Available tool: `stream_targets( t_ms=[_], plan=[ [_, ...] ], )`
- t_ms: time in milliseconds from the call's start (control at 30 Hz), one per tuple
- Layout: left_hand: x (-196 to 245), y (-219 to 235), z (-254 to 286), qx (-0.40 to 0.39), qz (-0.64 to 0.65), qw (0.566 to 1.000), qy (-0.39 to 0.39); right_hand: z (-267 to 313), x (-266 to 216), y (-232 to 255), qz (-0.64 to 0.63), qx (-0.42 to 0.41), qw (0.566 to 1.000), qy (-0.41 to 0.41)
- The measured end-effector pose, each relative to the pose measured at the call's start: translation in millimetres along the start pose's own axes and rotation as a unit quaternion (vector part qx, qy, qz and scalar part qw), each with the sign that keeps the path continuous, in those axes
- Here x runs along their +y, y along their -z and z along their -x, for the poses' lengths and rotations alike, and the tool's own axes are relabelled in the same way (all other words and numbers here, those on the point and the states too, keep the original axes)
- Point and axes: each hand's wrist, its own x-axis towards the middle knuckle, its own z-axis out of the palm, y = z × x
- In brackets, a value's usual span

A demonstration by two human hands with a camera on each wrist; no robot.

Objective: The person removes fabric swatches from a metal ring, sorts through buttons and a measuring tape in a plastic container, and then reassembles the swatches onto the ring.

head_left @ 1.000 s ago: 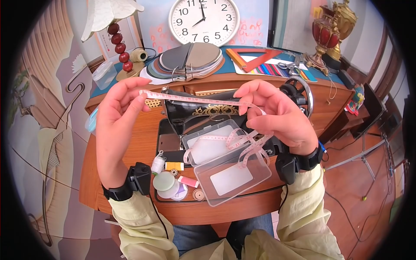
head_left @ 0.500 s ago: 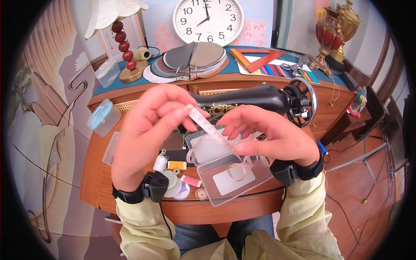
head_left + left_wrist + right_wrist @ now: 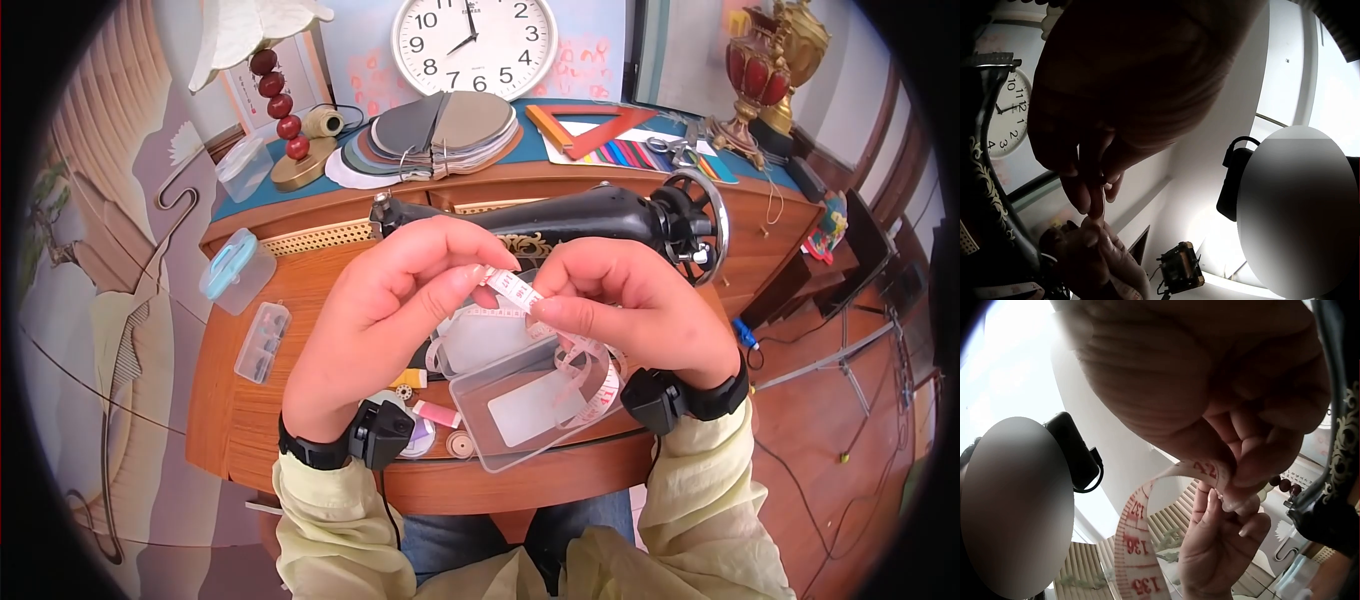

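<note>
A white measuring tape (image 3: pixel 514 289) with red numbers spans the short gap between my two hands. My left hand (image 3: pixel 385 315) pinches its end between thumb and fingers. Close beside it, my right hand (image 3: pixel 635 315) pinches the tape a little further along. From the right hand the tape hangs in loose loops over an open clear plastic box (image 3: pixel 480 405) with a white label inside. In the right wrist view a curved length of the tape (image 3: pixel 1137 544) drops from the right fingers, and the left hand (image 3: pixel 1216 550) shows beyond.
Behind the hands stands a black sewing machine (image 3: pixel 560 215) with a handwheel. A pink thread spool (image 3: pixel 437 414), a wooden bobbin (image 3: pixel 460 444) and other spools lie left of the box. Further left are a small divided case (image 3: pixel 263 343) and a blue-handled container (image 3: pixel 238 270).
The hands, wide apart with the tape stretched between them, have come close together. The left hand moved right and down, and only a short piece of tape now shows between the fingers.
</note>
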Motion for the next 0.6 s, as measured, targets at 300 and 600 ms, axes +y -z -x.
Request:
stream_targets(
  t_ms=[300, 600],
  plan=[
    [-3, 4, 0, 0.014, -0.004, 1.000, -0.005, 2, -5, -2, 0.017, -0.006, 1.000, -0.009],
    [2, 10, 0, 0.009, 0.004, 1.000, -0.022, 4, -7, 0, 0.012, -0.008, 1.000, -0.003]
  ],
)
